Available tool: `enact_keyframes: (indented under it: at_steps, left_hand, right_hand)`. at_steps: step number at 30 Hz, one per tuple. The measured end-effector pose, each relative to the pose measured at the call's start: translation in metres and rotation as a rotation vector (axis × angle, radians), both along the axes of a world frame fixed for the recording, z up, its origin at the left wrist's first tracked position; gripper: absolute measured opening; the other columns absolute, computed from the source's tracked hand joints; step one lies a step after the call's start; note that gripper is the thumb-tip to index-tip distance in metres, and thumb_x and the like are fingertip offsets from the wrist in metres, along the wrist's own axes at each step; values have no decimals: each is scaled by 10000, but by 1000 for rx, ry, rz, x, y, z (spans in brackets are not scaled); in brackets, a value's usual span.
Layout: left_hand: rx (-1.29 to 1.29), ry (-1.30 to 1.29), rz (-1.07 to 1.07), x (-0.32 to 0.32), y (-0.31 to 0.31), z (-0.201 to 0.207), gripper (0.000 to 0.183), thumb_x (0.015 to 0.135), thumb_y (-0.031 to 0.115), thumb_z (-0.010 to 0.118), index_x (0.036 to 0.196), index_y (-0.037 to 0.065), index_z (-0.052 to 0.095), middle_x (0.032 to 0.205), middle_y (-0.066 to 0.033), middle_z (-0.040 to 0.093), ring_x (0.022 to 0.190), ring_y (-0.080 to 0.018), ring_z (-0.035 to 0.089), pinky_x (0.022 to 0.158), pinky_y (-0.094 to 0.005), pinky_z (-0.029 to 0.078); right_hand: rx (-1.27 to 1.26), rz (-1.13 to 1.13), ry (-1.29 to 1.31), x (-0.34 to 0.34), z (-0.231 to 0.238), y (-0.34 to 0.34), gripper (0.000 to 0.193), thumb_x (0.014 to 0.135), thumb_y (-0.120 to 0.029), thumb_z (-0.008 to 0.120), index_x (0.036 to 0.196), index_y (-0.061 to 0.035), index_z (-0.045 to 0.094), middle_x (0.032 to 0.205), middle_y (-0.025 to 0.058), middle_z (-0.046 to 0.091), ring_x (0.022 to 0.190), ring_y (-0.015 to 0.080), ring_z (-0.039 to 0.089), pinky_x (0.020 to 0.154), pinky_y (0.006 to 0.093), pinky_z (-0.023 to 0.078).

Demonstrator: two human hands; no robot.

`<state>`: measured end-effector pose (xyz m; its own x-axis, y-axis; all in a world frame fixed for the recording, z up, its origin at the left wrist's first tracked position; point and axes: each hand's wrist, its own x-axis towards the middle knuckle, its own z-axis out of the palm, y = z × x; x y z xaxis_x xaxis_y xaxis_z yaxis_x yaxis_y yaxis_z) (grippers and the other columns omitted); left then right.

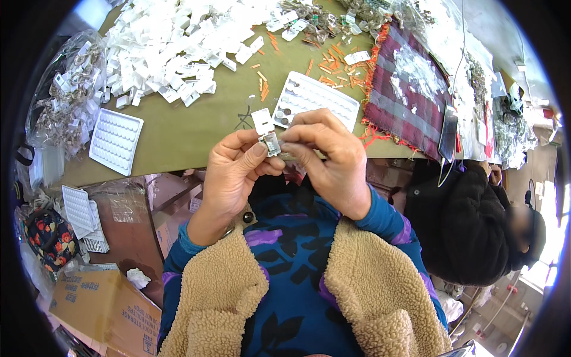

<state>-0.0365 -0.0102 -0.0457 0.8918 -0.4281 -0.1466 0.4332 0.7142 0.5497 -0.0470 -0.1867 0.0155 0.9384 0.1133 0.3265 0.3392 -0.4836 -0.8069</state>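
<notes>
Head view: the left grip (234,169) pinches a small white case (265,128), opened, shiny inside; I cannot tell whether the right grip (336,156) pinches it. A white tray (333,106) holds dark discs (286,111).

From my feed I see a green-topped table (196,128). A broad heap of white plastic pieces (160,47) covers its far left, with a clear bag of parts (68,98) along the left edge. A white tray (116,141) sits by the near-left corner; another white tray (327,98) lies nearer the right — just beyond it, orange strips (339,62) are scattered, then a plaid cloth (380,95) reaching the near edge.
</notes>
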Motion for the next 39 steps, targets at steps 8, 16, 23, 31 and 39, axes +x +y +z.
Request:
enact_keyframes:
  at_steps: [8, 16, 23, 31, 39]
  left_hand:
    - [45, -33, -11, -14, -3, 6, 236, 956, 46, 579, 1168, -55, 595, 959, -123, 690, 785, -171, 687, 706, -316, 615]
    - [20, 44, -7, -14, -1, 10, 226, 954, 39, 583, 1154, -65, 598, 942, -120, 692, 756, -163, 692, 702, -305, 616]
    - [200, -19, -15, -17, -4, 9, 213, 953, 34, 585, 1144, -59, 604, 917, -125, 694, 745, -168, 693, 706, -314, 617]
    - [29, 89, -51, -14, -5, 1, 202, 958, 42, 580, 1135, -52, 607, 896, -119, 693, 742, -163, 688, 703, -326, 617]
    - [57, 21, -28, -18, -7, 7, 207, 956, 40, 581, 1140, -53, 603, 887, -109, 687, 736, -162, 684, 706, -325, 617]
  right_hand:
    - [-7, 50, -59, -18, -2, 9, 214, 793, 86, 664, 990, 3, 673, 931, 120, 557, 796, 238, 623, 661, 300, 510]
    - [-121, 122, -100, -18, 1, 8, 190, 797, 43, 663, 981, 23, 622, 957, 153, 541, 800, 315, 614, 677, 357, 524]
    - [-129, 138, -17, -17, 1, 6, 162, 813, 19, 648, 958, 26, 578, 961, 161, 526, 792, 339, 610, 672, 385, 529]
    - [-137, 152, -40, -17, 1, 3, 164, 816, 7, 650, 956, 27, 567, 960, 159, 521, 777, 340, 612, 661, 396, 528]
    - [-67, 93, 41, -16, 12, -4, 100, 828, 17, 655, 908, 23, 596, 897, 125, 550, 743, 287, 630, 645, 343, 534]
